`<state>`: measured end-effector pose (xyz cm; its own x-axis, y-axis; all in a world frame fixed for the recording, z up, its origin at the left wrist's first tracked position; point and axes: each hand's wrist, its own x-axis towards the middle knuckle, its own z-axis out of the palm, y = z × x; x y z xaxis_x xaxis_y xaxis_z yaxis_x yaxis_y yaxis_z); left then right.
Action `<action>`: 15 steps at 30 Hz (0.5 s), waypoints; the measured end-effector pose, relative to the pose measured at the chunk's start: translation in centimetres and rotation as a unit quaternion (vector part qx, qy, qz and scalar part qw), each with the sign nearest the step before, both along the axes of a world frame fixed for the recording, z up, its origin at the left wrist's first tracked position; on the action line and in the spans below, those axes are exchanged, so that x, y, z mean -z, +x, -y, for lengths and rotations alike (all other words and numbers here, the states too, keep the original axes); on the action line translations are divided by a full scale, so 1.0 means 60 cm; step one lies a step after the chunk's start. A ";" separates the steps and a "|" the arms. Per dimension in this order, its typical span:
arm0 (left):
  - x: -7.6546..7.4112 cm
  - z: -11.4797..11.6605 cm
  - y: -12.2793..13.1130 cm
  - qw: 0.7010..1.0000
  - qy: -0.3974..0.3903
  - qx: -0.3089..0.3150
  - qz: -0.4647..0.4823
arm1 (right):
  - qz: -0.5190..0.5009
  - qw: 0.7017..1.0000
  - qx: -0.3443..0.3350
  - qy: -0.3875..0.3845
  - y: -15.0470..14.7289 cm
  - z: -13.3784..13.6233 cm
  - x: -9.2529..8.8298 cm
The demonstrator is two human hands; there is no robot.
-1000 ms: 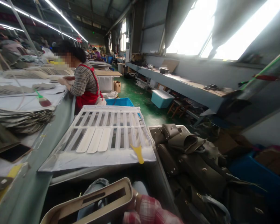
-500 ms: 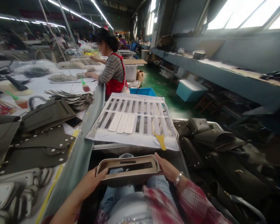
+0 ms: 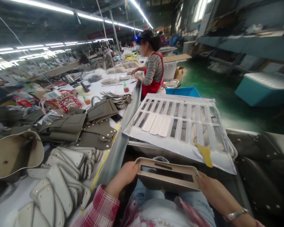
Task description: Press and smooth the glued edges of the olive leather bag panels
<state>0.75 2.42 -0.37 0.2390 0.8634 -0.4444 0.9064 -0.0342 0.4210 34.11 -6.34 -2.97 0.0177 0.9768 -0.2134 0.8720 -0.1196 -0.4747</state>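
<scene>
Reading the clock from the middle of my view, I have a rounded, tan-lined shell (image 3: 16, 156) between eight and nine o'clock, its mouth gaping. Next, at eight, a pile of pale tabs (image 3: 59, 179) lies overlapping on the counter (image 3: 121, 138). Farther back, at nine, I see a red patterned package (image 3: 69, 101); to its right and nearer me are dark panels (image 3: 100, 132) dotted with pale squares. A small bottle (image 3: 126, 88) with a green tip stands at eleven.

Between six and seven is my left hand (image 3: 126, 173), its fingers closed on the left end of the bag body (image 3: 165, 184). I have that bag body at five, low over the lap, its tan mouth facing up and its front wall dark. Well beyond it, just past twelve, a co-worker (image 3: 155, 71) in a red apron is at the counter's edge.

At three, a white slatted frame (image 3: 165, 144) carries three pale strips (image 3: 156, 124) side by side; a yellow piece (image 3: 204, 154) lies over its front edge, toward four. My right hand (image 3: 207, 184), also at four but nearer, grips the bag body's right end, fingers partly hidden. Rightmost, I see a turquoise tub (image 3: 262, 90) just above three and dark bags (image 3: 253, 176) at four.
</scene>
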 end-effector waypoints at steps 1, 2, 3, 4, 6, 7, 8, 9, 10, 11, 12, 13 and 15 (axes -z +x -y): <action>0.000 0.000 0.001 1.000 0.003 0.002 -0.008 | 0.008 1.000 -0.011 -0.016 -0.001 -0.001 -0.002; -0.002 -0.001 0.002 1.000 0.003 0.005 -0.017 | 0.018 0.999 -0.018 -0.038 -0.003 -0.003 -0.005; -0.004 -0.002 0.004 1.000 0.001 0.009 -0.026 | 0.031 0.998 -0.020 -0.059 -0.005 -0.003 -0.010; -0.007 -0.002 0.006 0.999 -0.003 0.015 -0.035 | 0.047 0.996 -0.017 -0.080 -0.007 -0.004 -0.017; -0.010 -0.003 0.010 0.998 -0.011 0.030 -0.049 | 0.079 0.991 -0.006 -0.109 -0.013 -0.003 -0.033; -0.011 -0.003 0.012 0.998 -0.015 0.038 -0.054 | 0.093 0.989 -0.001 -0.119 -0.016 -0.002 -0.041; -0.010 -0.004 0.013 0.997 -0.020 0.049 -0.062 | 0.106 0.987 0.002 -0.125 -0.020 -0.001 -0.047; -0.008 -0.005 0.012 0.994 -0.022 0.073 -0.077 | 0.119 0.985 0.003 -0.126 -0.023 -0.001 -0.051; -0.005 -0.007 0.012 0.989 -0.019 0.110 -0.100 | 0.129 0.984 0.007 -0.126 -0.025 -0.001 -0.054; -0.002 -0.009 0.011 0.979 -0.013 0.155 -0.128 | 0.135 0.983 0.011 -0.126 -0.027 -0.001 -0.055; 0.001 -0.011 0.009 0.967 -0.005 0.203 -0.156 | 0.137 0.982 0.017 -0.127 -0.028 -0.002 -0.055; 0.002 -0.013 0.009 0.952 0.004 0.247 -0.179 | 0.137 0.982 0.024 -0.129 -0.028 -0.003 -0.056; 0.000 -0.015 0.009 0.934 0.011 0.294 -0.202 | 0.111 0.984 0.039 -0.134 -0.026 -0.003 -0.060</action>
<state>1.27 3.31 -0.38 0.4916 0.6457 -0.5843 0.8128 -0.5811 0.0416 32.58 -6.14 0.64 0.1661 0.8793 -0.4463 0.9340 -0.2855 -0.2149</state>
